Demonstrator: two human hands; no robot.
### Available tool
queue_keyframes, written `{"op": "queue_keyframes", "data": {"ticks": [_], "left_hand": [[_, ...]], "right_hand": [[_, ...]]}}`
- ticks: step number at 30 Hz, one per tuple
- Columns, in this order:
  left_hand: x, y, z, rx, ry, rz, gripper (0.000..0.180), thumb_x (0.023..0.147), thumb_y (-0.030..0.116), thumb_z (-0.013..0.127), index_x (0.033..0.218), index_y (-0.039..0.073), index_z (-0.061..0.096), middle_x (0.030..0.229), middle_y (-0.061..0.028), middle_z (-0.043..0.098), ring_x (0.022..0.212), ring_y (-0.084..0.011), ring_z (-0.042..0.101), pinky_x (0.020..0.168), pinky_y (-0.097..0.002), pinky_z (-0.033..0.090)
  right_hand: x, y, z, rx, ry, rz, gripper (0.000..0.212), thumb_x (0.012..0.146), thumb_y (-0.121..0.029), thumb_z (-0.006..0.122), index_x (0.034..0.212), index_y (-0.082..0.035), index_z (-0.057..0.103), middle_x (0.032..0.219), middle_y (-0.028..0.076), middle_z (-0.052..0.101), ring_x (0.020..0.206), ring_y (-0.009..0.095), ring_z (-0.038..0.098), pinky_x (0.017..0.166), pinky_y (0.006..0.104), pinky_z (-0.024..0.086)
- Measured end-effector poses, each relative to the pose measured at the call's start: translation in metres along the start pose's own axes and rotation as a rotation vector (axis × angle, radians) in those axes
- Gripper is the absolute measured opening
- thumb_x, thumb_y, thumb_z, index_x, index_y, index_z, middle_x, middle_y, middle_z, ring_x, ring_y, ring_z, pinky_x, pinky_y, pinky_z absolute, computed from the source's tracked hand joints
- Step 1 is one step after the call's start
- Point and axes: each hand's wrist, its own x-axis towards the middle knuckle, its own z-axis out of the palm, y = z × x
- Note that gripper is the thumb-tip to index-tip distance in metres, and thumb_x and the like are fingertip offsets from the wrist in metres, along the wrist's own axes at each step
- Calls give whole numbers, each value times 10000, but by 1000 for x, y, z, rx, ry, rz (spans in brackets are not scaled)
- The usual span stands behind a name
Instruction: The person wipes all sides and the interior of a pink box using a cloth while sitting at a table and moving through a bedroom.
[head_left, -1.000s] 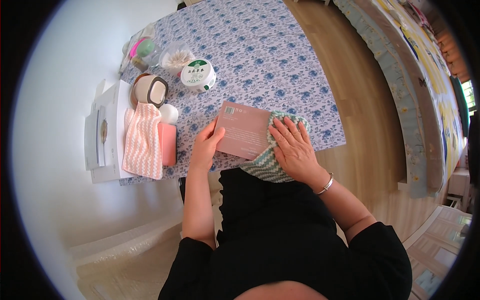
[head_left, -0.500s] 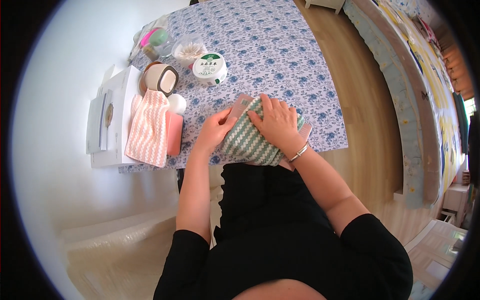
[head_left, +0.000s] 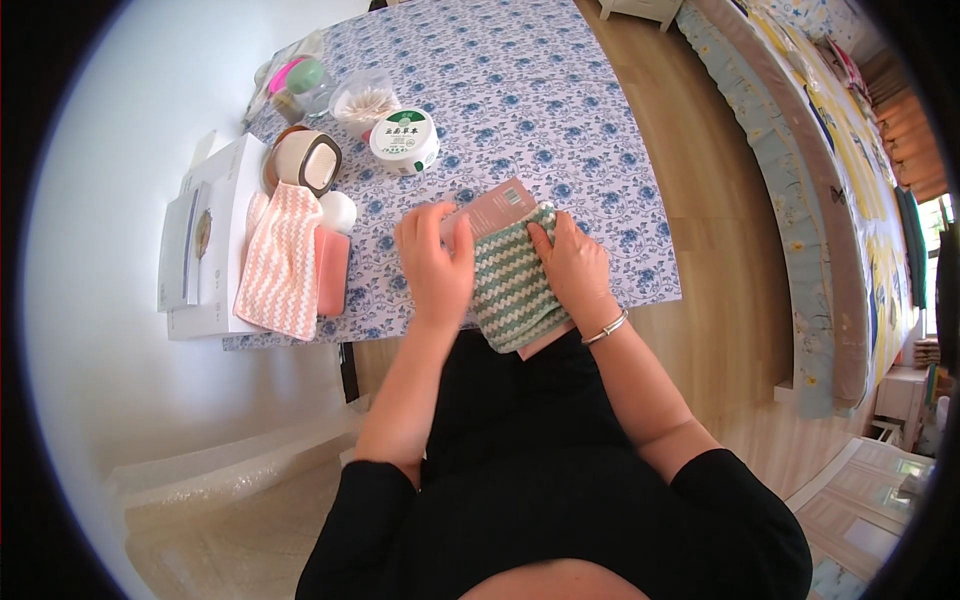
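A green-and-white striped knitted cloth (head_left: 512, 285) lies over a flat pink box (head_left: 497, 208) at the table's near edge. The box's far end, with a barcode, sticks out from under the cloth, and a pink corner shows below it. My right hand (head_left: 580, 262) grips the cloth and box at their right side, thumb on top of the cloth. Beside the box's left corner is my left hand (head_left: 436, 262), slightly blurred, with its fingers bent and apart from the thumb. It seems to hold nothing; whether it touches the box is hard to see.
Left on the flowered tablecloth (head_left: 500, 110) are a pink-and-white striped cloth (head_left: 282, 265) over a pink box (head_left: 333, 272), a white box (head_left: 222, 235) and a beige-brown device (head_left: 305, 163). Farther back stand a round white tub (head_left: 405, 142) and a cotton swab container (head_left: 364, 103). A bed (head_left: 815, 200) is right.
My left hand has come away from the cloth's left side. My right hand has shifted from lying flat on the cloth to gripping its right side. The box has turned, showing more of its far end.
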Motion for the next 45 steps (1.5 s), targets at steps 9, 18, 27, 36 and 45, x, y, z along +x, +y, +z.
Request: {"op": "queue_keyframes", "data": {"ticks": [9, 18, 27, 36, 45], "left_hand": [[-90, 20, 29, -173, -74, -126, 628, 860, 100, 516, 1342, -85, 158, 1400, -314, 109, 1285, -478, 176, 1004, -454, 278], [-67, 2, 23, -174, -90, -53, 428, 874, 20, 400, 1282, -85, 323, 1395, -269, 225, 1222, -389, 372, 890, -361, 426], [-61, -1, -18, 425, -50, 160, 330, 841, -11, 476, 1168, -54, 491, 1350, -217, 347, 1129, -345, 481, 743, -310, 491], [-72, 7, 22, -316, -235, -224, 594, 904, 138, 480, 1335, -101, 149, 1342, -311, 238, 1209, -424, 336, 937, -416, 371], [-54, 5, 19, 34, -299, 134, 413, 857, 54, 473, 1236, -91, 400, 1390, -223, 260, 1296, -417, 220, 1013, -486, 280]], "right_hand": [[-11, -8, 3, -53, 27, -122, 389, 856, -303, 527, 1080, 13, 486, 936, 194, 574, 837, 308, 588, 640, 386, 484], [-46, -14, -1, -198, 87, -269, 516, 835, -282, 537, 1256, -9, 420, 1279, 285, 365, 1177, 420, 381, 921, 461, 366], [-47, -14, -19, -79, 48, -175, 547, 797, -251, 607, 1238, 13, 419, 1263, 241, 410, 1151, 393, 410, 921, 463, 359], [-25, 1, -1, 83, -59, -78, 628, 827, -316, 574, 1310, 7, 339, 1233, 312, 390, 1069, 439, 455, 856, 459, 420], [-31, 5, -4, 8, -11, -351, 454, 842, -257, 551, 1240, -55, 474, 1306, 275, 344, 1185, 458, 370, 894, 442, 427]]}}
